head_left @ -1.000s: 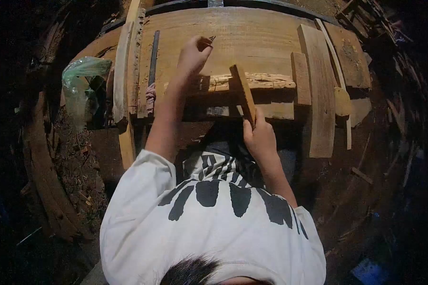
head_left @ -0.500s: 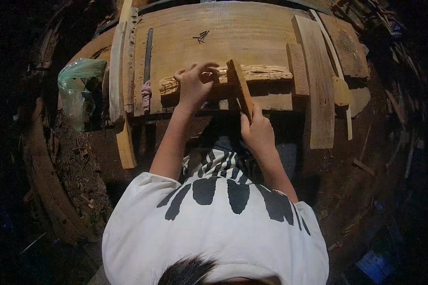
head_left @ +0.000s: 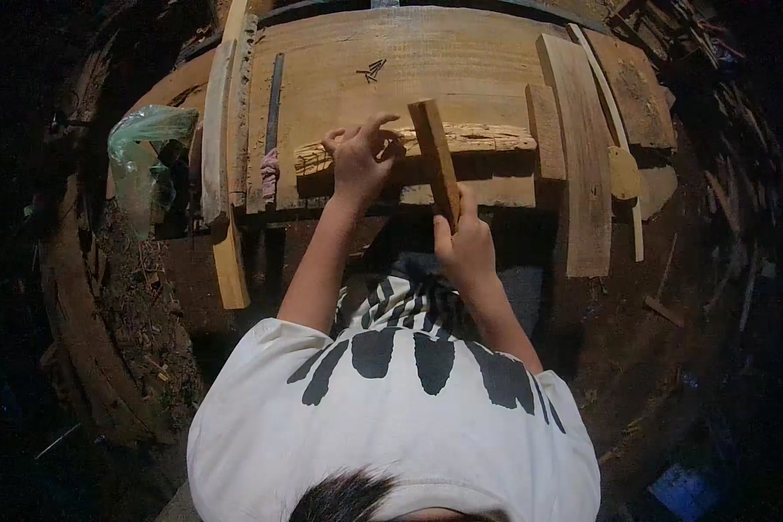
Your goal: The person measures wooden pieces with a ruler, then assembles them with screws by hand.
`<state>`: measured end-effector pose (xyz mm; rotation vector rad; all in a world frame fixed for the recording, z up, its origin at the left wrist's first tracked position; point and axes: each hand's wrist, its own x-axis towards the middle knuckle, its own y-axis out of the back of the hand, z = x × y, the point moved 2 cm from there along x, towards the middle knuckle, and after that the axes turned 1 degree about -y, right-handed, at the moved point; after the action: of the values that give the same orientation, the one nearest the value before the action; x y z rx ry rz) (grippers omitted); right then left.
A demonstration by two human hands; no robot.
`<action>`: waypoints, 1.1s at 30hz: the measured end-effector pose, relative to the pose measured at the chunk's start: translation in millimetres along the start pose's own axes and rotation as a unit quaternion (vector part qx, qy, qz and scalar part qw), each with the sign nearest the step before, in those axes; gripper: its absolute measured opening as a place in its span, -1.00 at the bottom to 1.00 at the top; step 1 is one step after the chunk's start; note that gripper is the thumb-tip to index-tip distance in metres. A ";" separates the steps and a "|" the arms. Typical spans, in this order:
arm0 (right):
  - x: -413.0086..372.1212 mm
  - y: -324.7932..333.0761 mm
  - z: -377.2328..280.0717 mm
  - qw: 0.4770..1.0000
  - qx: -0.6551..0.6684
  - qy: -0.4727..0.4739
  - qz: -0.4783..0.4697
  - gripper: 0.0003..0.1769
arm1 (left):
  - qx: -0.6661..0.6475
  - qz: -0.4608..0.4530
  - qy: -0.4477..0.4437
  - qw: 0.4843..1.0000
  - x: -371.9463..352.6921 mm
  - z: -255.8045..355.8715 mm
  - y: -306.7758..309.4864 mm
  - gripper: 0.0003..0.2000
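My right hand (head_left: 468,248) grips the lower end of a short squared wooden stick (head_left: 435,152), which it holds tilted, its top end over a rough, split length of wood (head_left: 487,137). That rough piece lies crosswise near the front of the wooden bench top (head_left: 322,52). At its left part is my left hand (head_left: 363,165), fingers curled as in a pinch; anything between the fingertips is too small to make out. Farther back on the bench lies a small heap of thin dark pieces that look like nails (head_left: 372,70).
A dark bar with pink cloth wrapped round its end (head_left: 270,174) lies on the left, beside long wooden strips (head_left: 216,130) and a green plastic bag (head_left: 152,130). To the right are a wooden block (head_left: 545,130) and a long plank (head_left: 578,157) overhanging the front edge.
The stick in my right hand has turned and its top end has swung slightly left and up. My left hand stays by the rough wood, nearly still.
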<state>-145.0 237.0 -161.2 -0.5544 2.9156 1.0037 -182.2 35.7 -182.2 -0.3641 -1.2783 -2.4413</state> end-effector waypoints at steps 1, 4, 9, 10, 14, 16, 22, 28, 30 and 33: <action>-0.1 0.5 -1.0 0.999 0.024 0.035 0.020 -0.48 | -0.007 0.009 0.001 1.000 0.3 0.6 -0.3 -0.56; 5.2 -0.9 -6.9 0.998 -0.054 -0.004 -0.016 -0.45 | -0.028 0.029 0.015 0.999 1.7 -0.3 -0.4 -0.58; 5.6 -4.0 -6.6 0.999 -0.041 0.020 -0.019 -0.41 | -0.038 0.012 0.026 0.999 3.1 -1.2 1.8 -0.58; 4.8 -3.3 -8.6 0.999 -0.012 0.043 -0.007 -0.40 | -0.046 0.005 0.034 0.998 3.7 1.0 1.6 -0.57; 9.5 -1.5 -17.7 0.992 -0.114 -0.017 -0.050 -0.41 | -0.028 0.002 0.049 0.998 3.9 0.5 1.0 -0.53; 10.0 1.0 -19.0 0.995 -0.094 -0.008 -0.037 -0.41 | -0.041 -0.005 0.045 0.998 4.9 -1.0 1.4 -0.52; 6.0 -2.4 -18.2 0.996 -0.084 0.014 -0.004 -0.39 | -0.054 -0.013 0.057 0.997 6.1 9.4 5.2 -0.50; 4.6 0.8 -16.3 0.999 0.010 0.045 0.019 -0.42 | -0.027 -0.009 0.042 0.999 4.9 3.3 2.0 -0.48; 5.6 -2.1 -17.3 0.999 -0.027 0.026 0.007 -0.42 | -0.051 -0.031 0.065 0.996 6.2 7.5 4.6 -0.48; 6.6 -4.3 -16.1 0.997 -0.078 -0.011 -0.025 -0.41 | -0.034 -0.042 0.079 0.995 6.1 3.2 2.1 -0.48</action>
<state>-148.1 222.1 -151.7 -0.6127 2.8049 1.2312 -186.6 36.1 -176.5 -0.1332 -1.1674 -2.5330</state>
